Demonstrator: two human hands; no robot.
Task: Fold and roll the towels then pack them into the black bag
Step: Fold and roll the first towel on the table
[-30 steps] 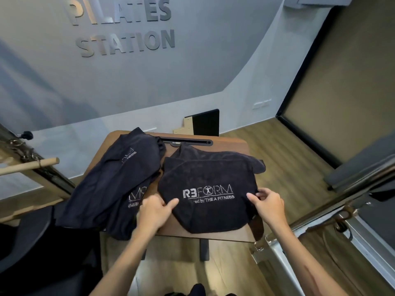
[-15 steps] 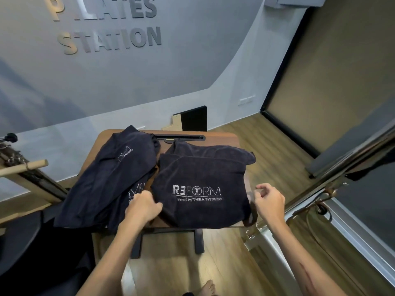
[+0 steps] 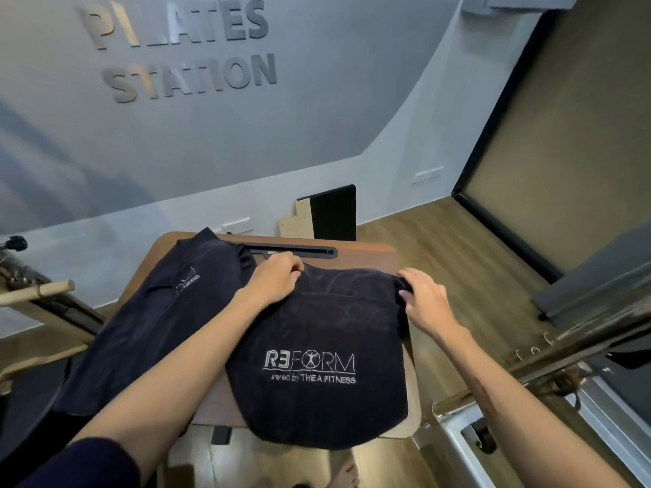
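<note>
1. Logo towel point(image 3: 317, 350) lies on the wooden table point(image 3: 366, 253), long axis running 12 to 6, lettering at 6;
2. Left hand point(image 3: 278, 276) pinches its 11 o'clock corner; right hand point(image 3: 422, 299) grips the 1 o'clock corner.

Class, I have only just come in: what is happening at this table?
A person is folding a dark towel on a small wooden table. The left hand and right hand each grip a far corner. A second dark towel lies unrolled beside it, draped over the table's left edge.
</note>
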